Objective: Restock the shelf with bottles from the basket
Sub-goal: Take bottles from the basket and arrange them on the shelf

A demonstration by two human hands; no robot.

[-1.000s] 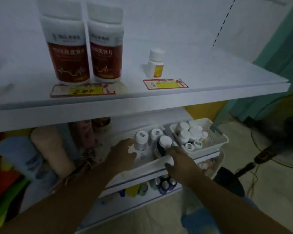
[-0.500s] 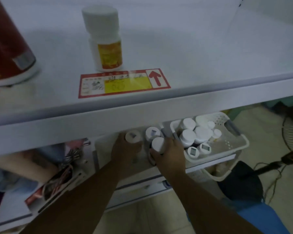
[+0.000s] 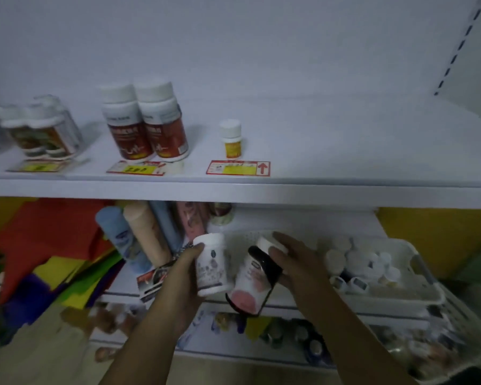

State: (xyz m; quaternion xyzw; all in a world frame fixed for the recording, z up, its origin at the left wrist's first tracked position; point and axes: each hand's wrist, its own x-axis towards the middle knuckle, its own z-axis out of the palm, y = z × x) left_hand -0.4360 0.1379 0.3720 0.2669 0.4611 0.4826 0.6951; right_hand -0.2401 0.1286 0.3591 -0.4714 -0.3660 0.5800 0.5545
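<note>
White bottle (image 3: 210,263) stands upright, clasped in the left grip (image 3: 184,276), pink bottle (image 3: 252,284) leans, held by the right grip (image 3: 295,263), both below the shelf (image 3: 345,151), bare at upper right.

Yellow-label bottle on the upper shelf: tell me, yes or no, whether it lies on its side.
No, the yellow-label bottle stands upright, cap up, behind its price tag.

Red-bordered price tag (image 3: 237,168), yellow patch, red arrow, lying flat. Second tag (image 3: 136,168) left of it. Blue roll (image 3: 117,237), beige roll (image 3: 145,232) side by side, tilted. Red, yellow, purple sheets (image 3: 39,232) piled far left.
</note>
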